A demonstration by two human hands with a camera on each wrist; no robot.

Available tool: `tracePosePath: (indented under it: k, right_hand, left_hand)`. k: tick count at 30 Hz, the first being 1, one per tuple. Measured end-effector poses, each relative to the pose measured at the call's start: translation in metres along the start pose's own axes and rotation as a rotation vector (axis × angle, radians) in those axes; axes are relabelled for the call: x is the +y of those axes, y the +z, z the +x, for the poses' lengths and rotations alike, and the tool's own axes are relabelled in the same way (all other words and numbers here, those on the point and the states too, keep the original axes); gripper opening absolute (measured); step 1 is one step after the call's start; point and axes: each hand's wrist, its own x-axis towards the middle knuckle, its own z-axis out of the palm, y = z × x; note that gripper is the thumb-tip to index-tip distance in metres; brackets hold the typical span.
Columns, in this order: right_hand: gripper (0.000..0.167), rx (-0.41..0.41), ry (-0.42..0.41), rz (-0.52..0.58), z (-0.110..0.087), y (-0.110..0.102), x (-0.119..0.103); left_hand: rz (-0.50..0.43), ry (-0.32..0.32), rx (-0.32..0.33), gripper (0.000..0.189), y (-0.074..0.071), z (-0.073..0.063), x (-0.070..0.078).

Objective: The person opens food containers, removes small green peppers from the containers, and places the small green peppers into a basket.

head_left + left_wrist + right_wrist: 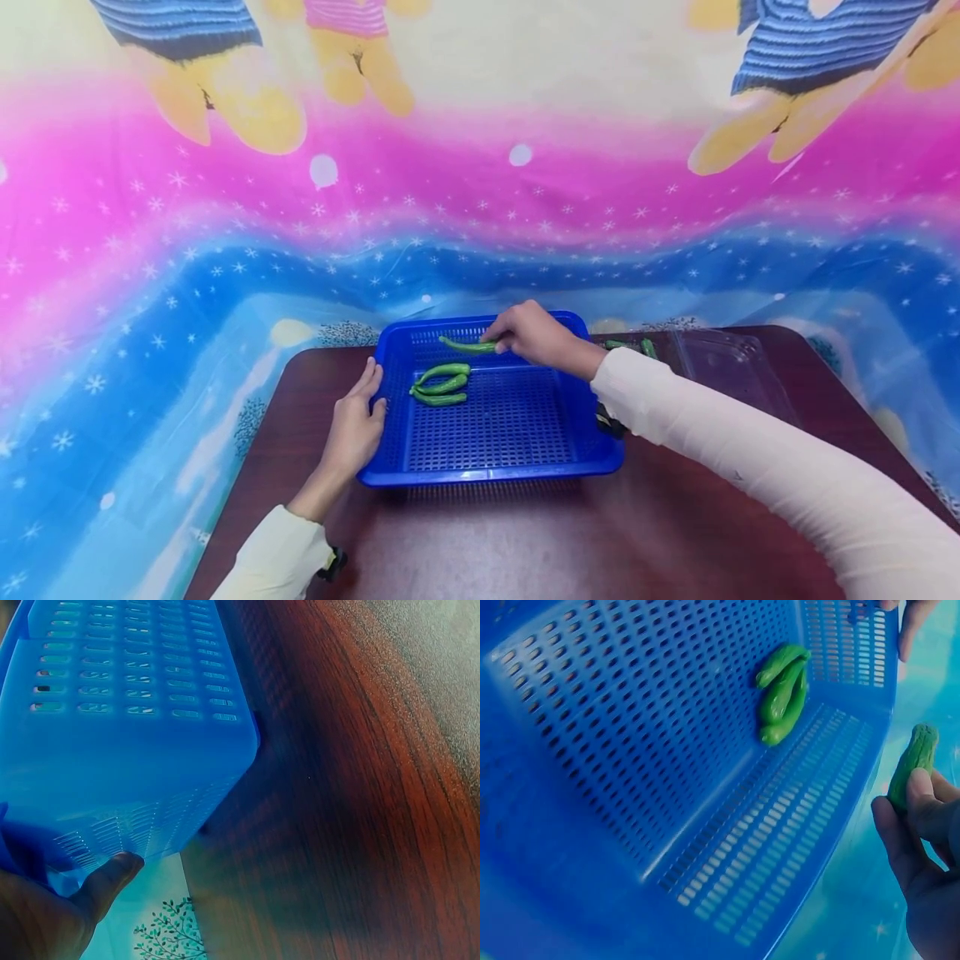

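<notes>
A long green chili pepper [463, 344] is pinched between the thumb and fingers of my right hand [534, 332], above the far side of the blue plastic basket [491, 476]. The right wrist view shows that pepper [922, 742] held near its middle, outside the rim line. Several green peppers [444, 384] lie together on the basket's floor toward its left end. At the basket's left rim, my left hand [355, 429] grips the edge, thumb on the rim and fingers along the outside. In the left wrist view, one finger [112, 881] touches the outer wall.
Right of the basket, partly behind my right forearm, a clear plastic container [723, 367] lies on the dark wooden table [480, 542]. More green peppers [648, 347] are beside its lid. A patterned cloth [450, 208] hangs behind the table.
</notes>
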Motion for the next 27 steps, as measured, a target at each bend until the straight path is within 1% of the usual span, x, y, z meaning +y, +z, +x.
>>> tracePosePath:
  k: [3,8,15,21,27]
  right_hand:
    - [0.021,-0.03,-0.012,0.004,0.007,0.01,-0.006]
    - [0.022,-0.094,0.001,0.024,0.015,0.031,-0.011]
    - [0.022,-0.174,0.055,0.043,0.028,0.056,-0.016]
    - [0.021,-0.261,0.061,0.022,0.037,0.075,-0.021]
    - [0.021,-0.334,0.062,-0.022,0.04,0.094,-0.018]
  left_hand:
    - [-0.003,-0.001,-0.001,0.056,0.0,0.0,0.0]
    - [0.0,-0.003,-0.004,0.056,0.001,0.0,0.0]
    - [-0.005,-0.005,0.001,0.056,0.0,0.0,-0.001]
    - [-0.005,-0.007,0.003,0.057,0.001,0.0,-0.002]
    - [0.003,-0.001,0.002,0.057,0.001,0.002,-0.003]
